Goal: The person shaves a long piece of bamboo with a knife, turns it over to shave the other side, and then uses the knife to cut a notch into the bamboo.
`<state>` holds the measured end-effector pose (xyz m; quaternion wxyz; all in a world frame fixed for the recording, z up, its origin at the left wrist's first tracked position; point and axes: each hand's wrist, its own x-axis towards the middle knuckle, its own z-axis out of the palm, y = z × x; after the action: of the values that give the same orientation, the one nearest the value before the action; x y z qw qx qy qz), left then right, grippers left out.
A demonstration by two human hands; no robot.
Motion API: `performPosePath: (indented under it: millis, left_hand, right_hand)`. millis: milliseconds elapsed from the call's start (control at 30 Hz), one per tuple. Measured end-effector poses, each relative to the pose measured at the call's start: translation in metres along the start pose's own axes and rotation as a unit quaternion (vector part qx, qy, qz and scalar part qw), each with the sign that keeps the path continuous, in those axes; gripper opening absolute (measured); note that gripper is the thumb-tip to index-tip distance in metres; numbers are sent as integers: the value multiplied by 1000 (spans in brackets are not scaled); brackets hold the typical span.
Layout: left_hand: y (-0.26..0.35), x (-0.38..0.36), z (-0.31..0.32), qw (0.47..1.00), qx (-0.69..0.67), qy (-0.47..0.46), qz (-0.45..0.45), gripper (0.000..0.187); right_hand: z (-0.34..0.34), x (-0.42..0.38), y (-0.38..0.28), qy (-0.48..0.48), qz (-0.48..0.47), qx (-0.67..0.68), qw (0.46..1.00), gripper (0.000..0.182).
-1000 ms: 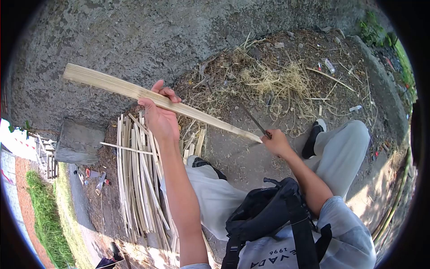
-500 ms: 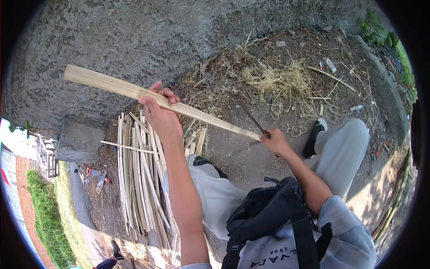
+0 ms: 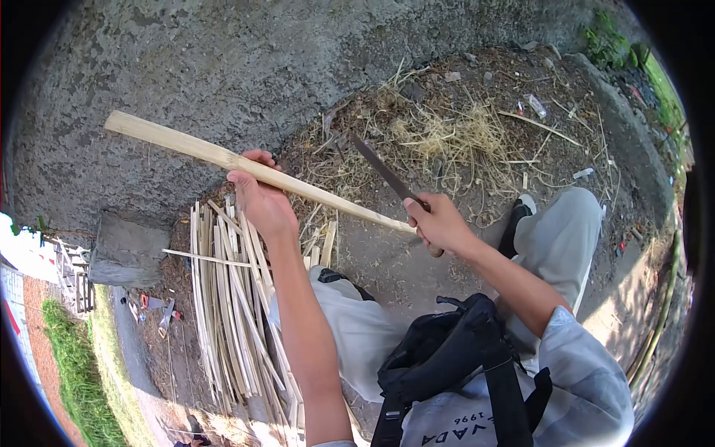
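A long pale bamboo strip [image 3: 313, 192] slants across the middle, its wide end at the upper left and its narrow end by my right hand. My left hand [image 3: 262, 201] is wrapped round the strip left of its middle, thumb on the near side. My right hand [image 3: 441, 222] grips the handle of a long dark knife [image 3: 380, 165]. The blade points up and left, apart from the strip's upper edge for most of its length. The strip's narrow end reaches the fingers of my right hand; whether they pinch it is hidden.
A pile of bamboo strips [image 3: 231, 298] lies at the lower left, near a concrete block [image 3: 128, 249]. Thin shavings [image 3: 469, 138] cover the ground ahead, below a rough wall [image 3: 223, 59]. A black bag [image 3: 447, 346] hangs at my front.
My right hand has moved left and turned, and the knife's blade has swung up and left. The fingers of my left hand have closed further round the strip.
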<state>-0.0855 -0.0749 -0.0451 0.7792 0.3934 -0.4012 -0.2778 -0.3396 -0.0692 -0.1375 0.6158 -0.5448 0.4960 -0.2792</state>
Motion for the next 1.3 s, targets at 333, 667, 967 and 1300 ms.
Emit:
performPosePath:
  millis: [333,667,967,1300]
  left_hand:
    - [12,-32,41,893,384,-63,226,52]
    - [80,37,27,973,25,-174,148,87]
    - [173,56,62,977,-128,-167,28,53]
    - [186,56,97,976,-120,-182,10,52]
  right_hand:
    - [30,-61,-113,-51,-150,-47,986,39]
    - [-13,-75,-121,-59,-93,27,994,38]
    - [-26,-95,-118,-78,-100,44,991,36]
    - [-32,-116,-126,-88,-108,5,990,35]
